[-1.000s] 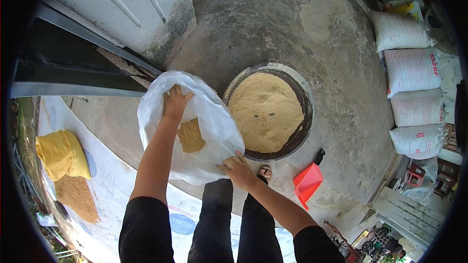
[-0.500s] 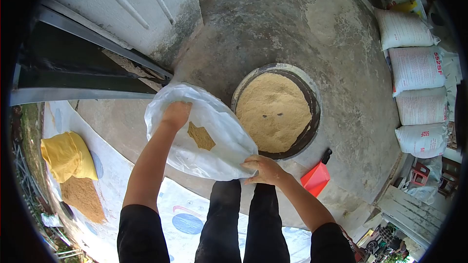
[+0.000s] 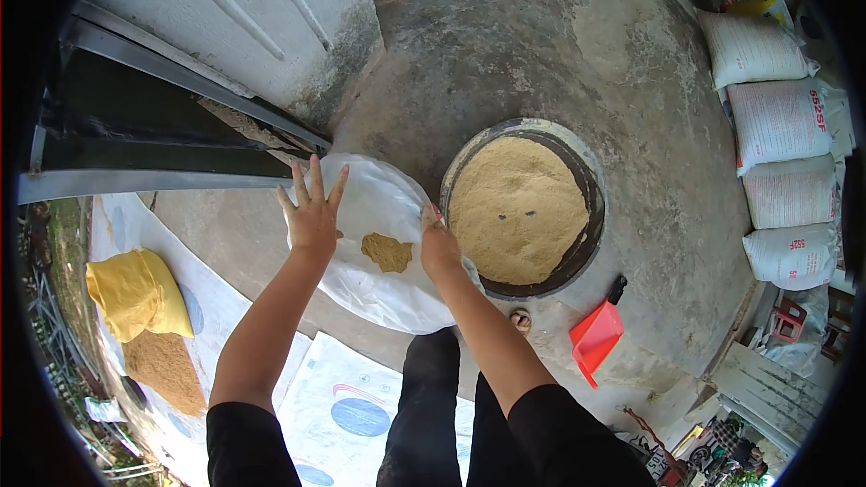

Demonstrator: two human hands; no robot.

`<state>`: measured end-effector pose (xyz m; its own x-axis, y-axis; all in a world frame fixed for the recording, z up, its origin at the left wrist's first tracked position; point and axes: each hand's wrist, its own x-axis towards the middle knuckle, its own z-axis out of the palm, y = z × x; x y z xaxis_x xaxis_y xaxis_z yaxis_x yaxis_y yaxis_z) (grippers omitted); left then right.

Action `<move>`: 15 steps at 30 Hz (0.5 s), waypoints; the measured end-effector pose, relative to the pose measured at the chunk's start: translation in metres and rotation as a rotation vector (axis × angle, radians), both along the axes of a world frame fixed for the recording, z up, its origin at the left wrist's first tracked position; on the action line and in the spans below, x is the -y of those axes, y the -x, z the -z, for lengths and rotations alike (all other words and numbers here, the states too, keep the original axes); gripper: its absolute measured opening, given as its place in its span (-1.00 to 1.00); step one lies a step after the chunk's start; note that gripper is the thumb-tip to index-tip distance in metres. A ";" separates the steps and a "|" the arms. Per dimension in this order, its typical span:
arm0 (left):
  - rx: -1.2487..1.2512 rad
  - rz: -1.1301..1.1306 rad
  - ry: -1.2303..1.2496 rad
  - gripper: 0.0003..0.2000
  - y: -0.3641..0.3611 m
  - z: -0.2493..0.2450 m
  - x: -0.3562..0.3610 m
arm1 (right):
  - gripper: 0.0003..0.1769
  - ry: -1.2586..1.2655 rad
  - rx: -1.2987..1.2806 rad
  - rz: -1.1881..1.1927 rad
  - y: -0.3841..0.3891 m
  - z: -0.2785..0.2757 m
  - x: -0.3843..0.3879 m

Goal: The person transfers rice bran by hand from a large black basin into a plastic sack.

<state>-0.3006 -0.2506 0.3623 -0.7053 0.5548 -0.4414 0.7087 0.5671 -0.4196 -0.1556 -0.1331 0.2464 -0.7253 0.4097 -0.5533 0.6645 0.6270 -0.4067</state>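
Note:
A white plastic sack (image 3: 361,293) stands in front of me with its mouth wide, and some brown-yellow meal (image 3: 388,252) shows at its bottom. My left hand (image 3: 313,216) is over the sack's left side, fingers spread, gripping nothing. On the right part of the rim, my right hand (image 3: 439,248) is closed on the sack's edge. Just right of the sack sits a round dark tub (image 3: 591,234) heaped with pale yellow meal (image 3: 514,194), with two small dark spots on its surface.
A red scoop (image 3: 595,338) with a black handle lies on the concrete right of the tub. Printed white sacks (image 3: 780,122) are stacked at far right. A yellow sack (image 3: 144,293) with spilled brown grain (image 3: 162,365) lies on a sheet at left. A metal frame (image 3: 180,182) stands nearby.
My left hand has let go of the sack's rim and spread its fingers. My right hand has shifted up and left along the rim. My leg has stepped, and a foot now shows.

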 end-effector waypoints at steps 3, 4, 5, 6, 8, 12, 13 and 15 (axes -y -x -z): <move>0.020 -0.274 0.015 -0.08 0.008 0.028 0.024 | -0.33 0.035 0.088 -0.103 -0.007 -0.014 -0.018; 0.036 -0.437 -0.017 -0.17 0.011 0.043 0.037 | -0.39 0.102 0.120 -0.101 -0.010 -0.019 -0.024; 0.038 -0.442 -0.017 -0.17 0.015 0.051 0.050 | -0.39 0.102 0.122 -0.106 -0.018 -0.013 -0.029; 0.243 -0.473 -0.141 -0.29 0.022 0.057 0.062 | -0.46 0.173 0.032 -0.058 -0.028 0.001 -0.034; 0.442 -0.498 -0.266 -0.37 0.029 0.072 0.086 | -0.52 0.245 -0.063 -0.011 -0.038 0.006 -0.050; 0.650 -0.483 -0.654 -0.56 0.036 0.085 0.112 | -0.59 0.452 0.072 -0.146 -0.041 0.008 -0.081; 0.749 -0.509 -0.631 -0.57 0.040 0.084 0.115 | -0.61 0.462 0.101 -0.149 -0.040 0.010 -0.084; 0.905 -0.605 -0.513 -0.56 0.055 0.081 0.119 | -0.63 0.476 0.132 -0.153 -0.037 0.013 -0.093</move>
<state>-0.3559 -0.3692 0.2816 -0.4606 0.4968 -0.7355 0.1915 0.8648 0.4642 -0.1187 -0.0403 0.2330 -0.6689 -0.0150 -0.7432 0.6443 0.4867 -0.5898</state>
